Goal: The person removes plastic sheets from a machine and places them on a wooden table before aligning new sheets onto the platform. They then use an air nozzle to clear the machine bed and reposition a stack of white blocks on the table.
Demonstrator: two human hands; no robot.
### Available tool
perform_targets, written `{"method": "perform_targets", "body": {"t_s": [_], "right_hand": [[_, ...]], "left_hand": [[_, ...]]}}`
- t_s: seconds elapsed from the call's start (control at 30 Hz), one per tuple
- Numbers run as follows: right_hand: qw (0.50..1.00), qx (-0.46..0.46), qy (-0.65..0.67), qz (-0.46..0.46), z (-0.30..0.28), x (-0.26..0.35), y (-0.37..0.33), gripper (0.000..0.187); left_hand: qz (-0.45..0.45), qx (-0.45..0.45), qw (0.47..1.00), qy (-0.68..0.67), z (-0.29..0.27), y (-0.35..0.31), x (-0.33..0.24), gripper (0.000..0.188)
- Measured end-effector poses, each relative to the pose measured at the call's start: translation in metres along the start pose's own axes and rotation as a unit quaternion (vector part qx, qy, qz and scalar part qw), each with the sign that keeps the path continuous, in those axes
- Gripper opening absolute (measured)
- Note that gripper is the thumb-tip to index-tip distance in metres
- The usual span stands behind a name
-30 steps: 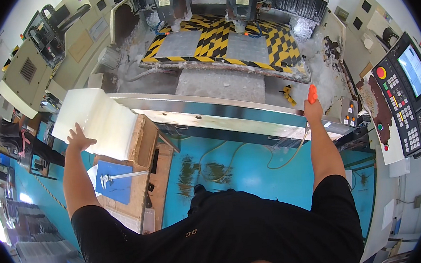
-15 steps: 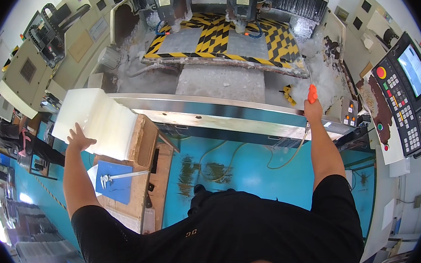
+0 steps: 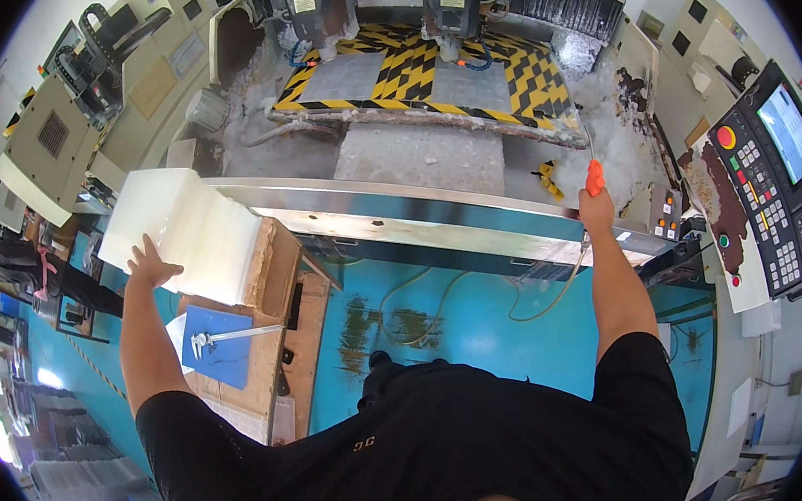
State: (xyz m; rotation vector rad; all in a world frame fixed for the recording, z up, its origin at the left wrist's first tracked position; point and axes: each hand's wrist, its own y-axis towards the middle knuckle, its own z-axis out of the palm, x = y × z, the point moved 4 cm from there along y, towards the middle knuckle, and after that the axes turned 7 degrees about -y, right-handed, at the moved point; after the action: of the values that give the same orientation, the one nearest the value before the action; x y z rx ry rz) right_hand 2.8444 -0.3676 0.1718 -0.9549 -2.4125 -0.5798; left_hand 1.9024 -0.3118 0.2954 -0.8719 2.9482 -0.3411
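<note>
One white block (image 3: 183, 232), one orange-handled tool (image 3: 594, 179), one caliper (image 3: 229, 337).

Black short-sleeved T-shirt, small pale chest mark, bare forearms

machine workshop | milling machine bed (image 3: 424, 70), hazard stripes | control panel (image 3: 773, 193) | calipers (image 3: 229, 337) on bench

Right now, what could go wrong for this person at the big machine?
The white block under the left hand overhangs the wooden bench, so it might tip or slide off. The hose trailing from the orange tool in the right hand droops low and could snag.
</note>
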Motion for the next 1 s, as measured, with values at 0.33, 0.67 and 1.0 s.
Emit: {"method": "perform_targets", "body": {"t_s": [0.33,0.67,1.0], "right_hand": [[1.0,0.018,0.006,0.012,-0.007,0.005,-0.003,0.038],[0.969,0.23,0.08,-0.05,-0.017,0.072,-0.002,0.039],[0.851,0.384,-0.198,-0.298,-0.023,0.366,-0.034,0.039]], "left_hand": [[0.007,-0.002,1.0,-0.012,-0.002,-0.006,0.0,0.129],[0.074,-0.093,0.993,-0.026,0.008,-0.009,0.013,0.117],[0.042,-0.161,0.986,-0.012,-0.008,-0.044,-0.011,0.1]]}}
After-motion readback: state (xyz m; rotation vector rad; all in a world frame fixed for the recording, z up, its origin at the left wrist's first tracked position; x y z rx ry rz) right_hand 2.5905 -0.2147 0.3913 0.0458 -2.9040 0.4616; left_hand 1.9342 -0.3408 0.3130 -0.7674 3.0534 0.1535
